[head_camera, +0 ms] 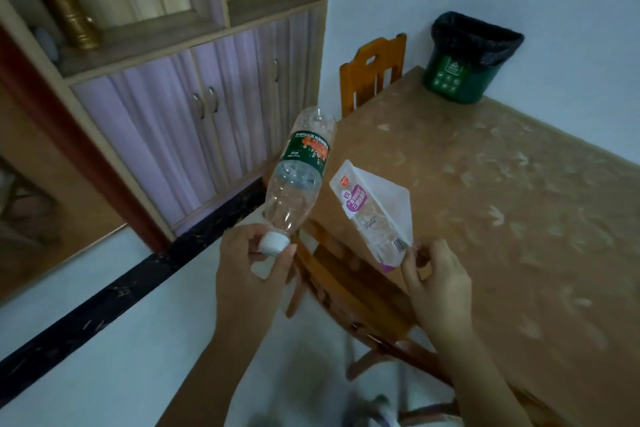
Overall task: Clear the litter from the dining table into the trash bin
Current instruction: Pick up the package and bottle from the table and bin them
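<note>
The left hand (pixel 252 263) is gripping the water bottle (pixel 298 177) by its cap, the right hand (pixel 436 281) is pinching a corner of the snack wrapper (pixel 374 215) — both aloft at the surface's (pixel 519 218) edge — and carrying each over the trash bin (pixel 464 69) (at the far corner) before loosening either grip is looking wisest.

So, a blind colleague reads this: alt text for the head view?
The left hand holds a clear plastic bottle by its cap; right hand pinches a wrapper. A green trash bin stands far off on the dining table.

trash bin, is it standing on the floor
No, the trash bin stands on the dining table, at its far corner.
</note>
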